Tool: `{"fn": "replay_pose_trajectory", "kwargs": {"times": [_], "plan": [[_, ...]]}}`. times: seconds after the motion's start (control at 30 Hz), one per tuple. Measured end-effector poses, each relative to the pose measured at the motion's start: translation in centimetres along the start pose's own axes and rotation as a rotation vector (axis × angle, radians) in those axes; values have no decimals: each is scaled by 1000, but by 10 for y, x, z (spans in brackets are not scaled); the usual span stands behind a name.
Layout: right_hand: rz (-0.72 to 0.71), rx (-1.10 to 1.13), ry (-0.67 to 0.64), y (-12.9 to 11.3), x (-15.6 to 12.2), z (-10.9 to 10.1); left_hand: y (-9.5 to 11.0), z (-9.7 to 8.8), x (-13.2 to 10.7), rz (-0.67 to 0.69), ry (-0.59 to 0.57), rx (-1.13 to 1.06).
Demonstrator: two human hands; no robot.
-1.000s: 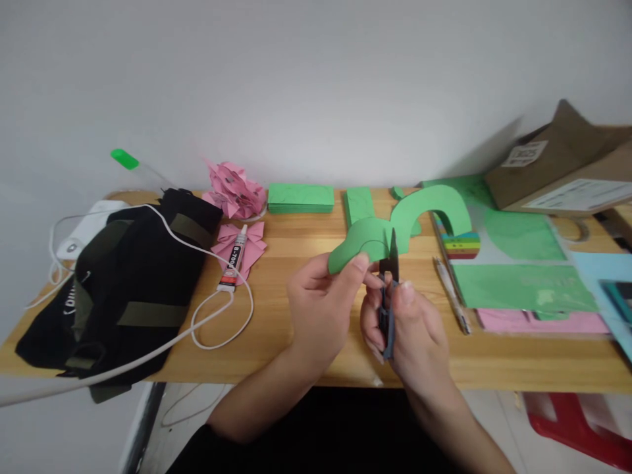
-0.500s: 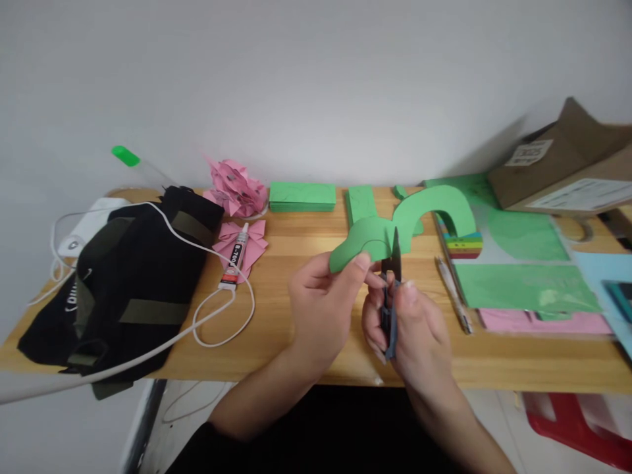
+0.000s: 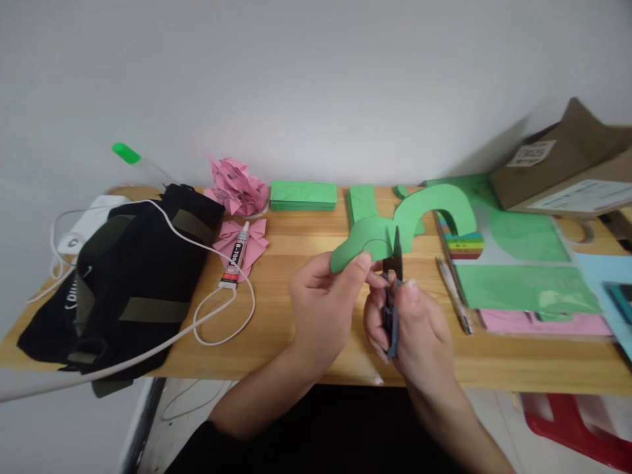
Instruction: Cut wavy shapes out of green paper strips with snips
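The green paper strip (image 3: 419, 210) is broad and matte, bent into an S-shaped curl. It hangs above the middle of the table (image 3: 296, 349), its near end pinched between the thumb and fingers of the left hand (image 3: 323, 303). The right hand (image 3: 419, 329) is closed around one pair of small scissors (image 3: 394, 263), blades up at the strip's edge. Behind lie two green paper stacks (image 3: 303, 195), two pink paper shapes (image 3: 237, 186), one glue tube (image 3: 234, 257) and one pen (image 3: 453, 286).

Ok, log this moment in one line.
left hand: holds curved green paper strip | right hand: holds dark snips at strip edge
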State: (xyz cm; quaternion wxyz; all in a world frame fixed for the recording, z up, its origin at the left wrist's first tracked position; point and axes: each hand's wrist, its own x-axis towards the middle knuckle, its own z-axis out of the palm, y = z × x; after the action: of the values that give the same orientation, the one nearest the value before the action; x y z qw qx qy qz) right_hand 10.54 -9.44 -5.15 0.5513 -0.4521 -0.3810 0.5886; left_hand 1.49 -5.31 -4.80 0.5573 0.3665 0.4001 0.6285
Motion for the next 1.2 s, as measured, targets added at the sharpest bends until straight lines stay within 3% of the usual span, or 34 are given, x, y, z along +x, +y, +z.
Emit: {"fn": "replay_pose_trajectory", "kwargs": {"times": [0.37, 0.77, 1.2], "plan": [[-86, -45, -37, 7, 3, -4, -2, -2, -2, -16, -4, -20], [-77, -37, -131, 4, 2, -12, 2, -1, -1, -15, -12, -29], [-82, -23, -131, -4, 6, -5, 6, -1, 3, -4, -11, -31]]}}
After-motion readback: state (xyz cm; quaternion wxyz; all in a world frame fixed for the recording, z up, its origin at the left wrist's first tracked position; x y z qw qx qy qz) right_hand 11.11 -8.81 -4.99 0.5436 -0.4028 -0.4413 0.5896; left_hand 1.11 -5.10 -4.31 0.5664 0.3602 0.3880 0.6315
